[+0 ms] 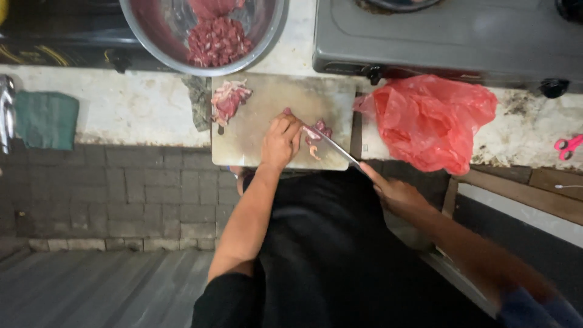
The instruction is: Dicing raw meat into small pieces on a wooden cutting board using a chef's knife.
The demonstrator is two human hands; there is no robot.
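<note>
A pale cutting board (267, 109) lies on the counter edge in the head view. My left hand (280, 141) presses down on a small piece of red meat (319, 130) near the board's right side. My right hand (395, 193) grips the handle of a knife (331, 144), whose blade slants up to the meat right beside my left fingers. A heap of meat scraps (227, 100) sits at the board's far left corner. Behind the board, a steel bowl (152, 42) holds diced red meat (217, 41).
A crumpled red plastic bag (432, 118) lies right of the board. A grey gas stove (449, 36) stands at the back right. Pink scissors (568, 146) rest at the far right edge. A green cloth (46, 119) lies on the counter at left. Tiled wall below.
</note>
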